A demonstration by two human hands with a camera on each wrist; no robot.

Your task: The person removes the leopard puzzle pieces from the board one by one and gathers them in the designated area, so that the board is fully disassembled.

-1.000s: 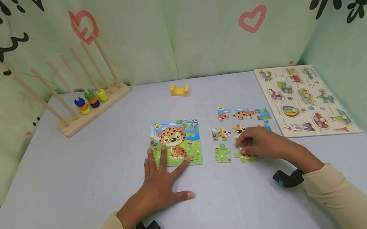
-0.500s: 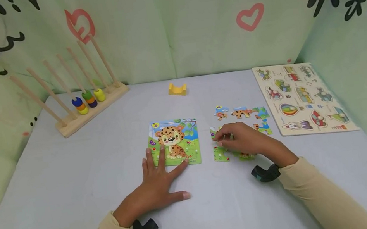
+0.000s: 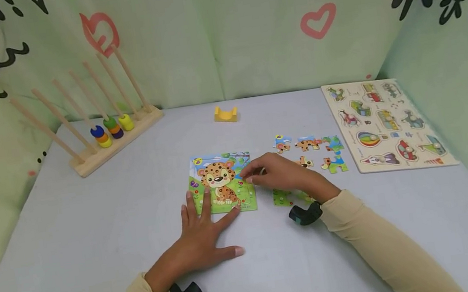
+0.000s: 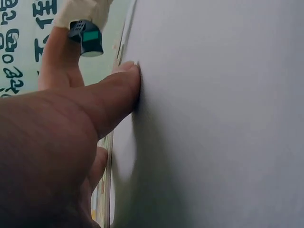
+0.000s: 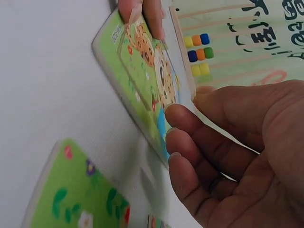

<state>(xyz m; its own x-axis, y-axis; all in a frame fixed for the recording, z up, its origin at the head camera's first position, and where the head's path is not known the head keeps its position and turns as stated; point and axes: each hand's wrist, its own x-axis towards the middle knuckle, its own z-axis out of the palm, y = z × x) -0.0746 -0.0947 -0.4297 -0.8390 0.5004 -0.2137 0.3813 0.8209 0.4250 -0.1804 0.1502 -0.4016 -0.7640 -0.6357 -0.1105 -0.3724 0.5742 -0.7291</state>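
Note:
A square leopard puzzle board (image 3: 246,195) lies flat on the table. My left hand (image 3: 199,238) has its fingers spread, the fingertips resting on the board's lower part. Over the board's right edge, my right hand (image 3: 276,177) has loosely bent fingers; in the right wrist view no piece shows between the thumb (image 5: 228,104) and the fingers. Loose leopard puzzle pieces (image 3: 307,144) lie in rows to the right. My right hand and wrist hide some of them. A green puzzle piece (image 5: 80,190) shows close up in the right wrist view.
A wooden peg stand (image 3: 117,145) with coloured beads stands at the back left. At the back middle is a small yellow curved block (image 3: 226,114). A wooden picture board (image 3: 388,126) lies at the right. Fabric walls (image 3: 260,32) border the table (image 3: 94,235).
My right hand has moved left from the lower loose pieces, over the left column, to the board's right edge. My left hand stays on the board. The head view has shifted slightly.

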